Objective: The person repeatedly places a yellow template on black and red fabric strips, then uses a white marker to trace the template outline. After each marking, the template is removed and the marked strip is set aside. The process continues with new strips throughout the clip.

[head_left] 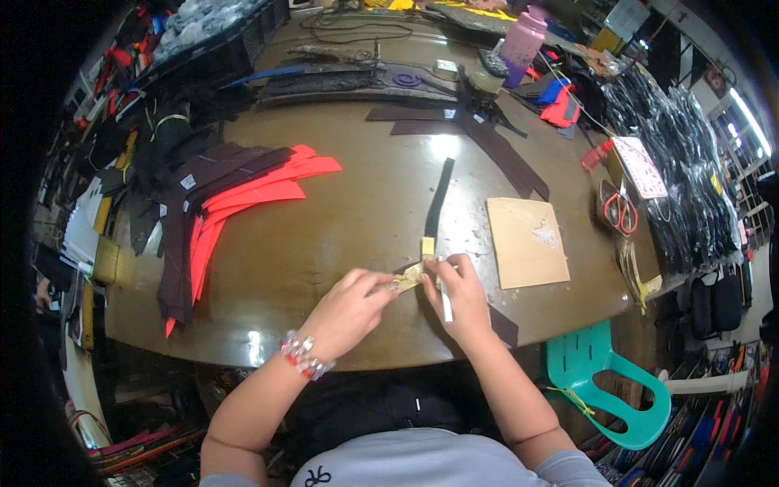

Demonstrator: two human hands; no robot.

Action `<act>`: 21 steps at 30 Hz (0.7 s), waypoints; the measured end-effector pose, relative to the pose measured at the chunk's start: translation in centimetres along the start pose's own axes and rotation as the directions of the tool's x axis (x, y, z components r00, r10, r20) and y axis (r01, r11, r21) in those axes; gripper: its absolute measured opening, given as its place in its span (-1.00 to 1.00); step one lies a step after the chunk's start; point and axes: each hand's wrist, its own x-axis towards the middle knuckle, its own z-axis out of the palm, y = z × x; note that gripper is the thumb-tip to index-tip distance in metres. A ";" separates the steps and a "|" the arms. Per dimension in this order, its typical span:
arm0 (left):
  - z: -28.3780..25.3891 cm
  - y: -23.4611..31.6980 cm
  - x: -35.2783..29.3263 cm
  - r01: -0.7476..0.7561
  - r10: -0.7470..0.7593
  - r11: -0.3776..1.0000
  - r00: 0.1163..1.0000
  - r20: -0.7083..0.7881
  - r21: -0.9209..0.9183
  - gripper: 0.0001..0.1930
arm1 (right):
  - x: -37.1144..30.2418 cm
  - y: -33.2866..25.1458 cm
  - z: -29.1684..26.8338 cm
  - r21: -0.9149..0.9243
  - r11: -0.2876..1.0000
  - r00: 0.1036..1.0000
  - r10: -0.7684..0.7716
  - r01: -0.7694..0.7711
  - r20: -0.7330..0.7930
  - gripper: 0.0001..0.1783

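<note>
My left hand (347, 312), with a beaded bracelet at the wrist, is closed in a pinch on a crumpled pale-yellow strip (411, 277). Close beside it, my right hand (466, 302) is closed round a slim white pen-like stick (445, 299), its fingertips against the same strip. Just beyond the fingers, a small yellow piece (428, 247) sits at the near end of a narrow black strip (441, 195) that runs away from me. A dark cloth piece (503, 326) shows partly from under my right wrist.
Brown and red cut cloth pieces (272, 180) are stacked at left, more brown pieces (495, 146) lie farther back. A cardboard sheet (529, 243), red-handled scissors (621, 213) and a pink-purple bottle (523, 45) stand at right. A green stool (604, 357) is by the table's near edge.
</note>
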 end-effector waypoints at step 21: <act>5.1 5.0 -5.8 0.268 -0.270 0.961 0.963 -0.021 -0.071 -0.26 | 2.1 -10.9 3.4 0.102 0.992 0.983 0.053 -0.072 0.176 -0.72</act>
